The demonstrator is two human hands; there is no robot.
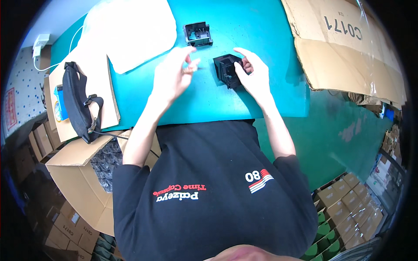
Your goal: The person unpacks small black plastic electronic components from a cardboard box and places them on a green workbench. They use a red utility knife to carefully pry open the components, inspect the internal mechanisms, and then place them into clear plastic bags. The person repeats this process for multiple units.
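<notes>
A black plastic housing (227, 71), boxy with stepped walls, is in my right hand (256, 76). The thumb lies on its near side and the fingers reach round its right side. My left hand (173, 73) hovers to the left of it, apart from it, with fingers loosely curled and spaced. No held thing shows clearly there, though the fingertips are slightly blurred. Beyond the hands a second black plastic part (198, 35), an open frame with inner ribs, rests on the teal table mat (143, 93).
A white bag (130, 30) covers the back left. At left, a black strap pouch (76, 102) lies on cardboard. An open carton (78, 174) of bagged dark parts stands below. A large cardboard box (344, 56) borders the right. Stacked cartons (348, 200) are at lower right.
</notes>
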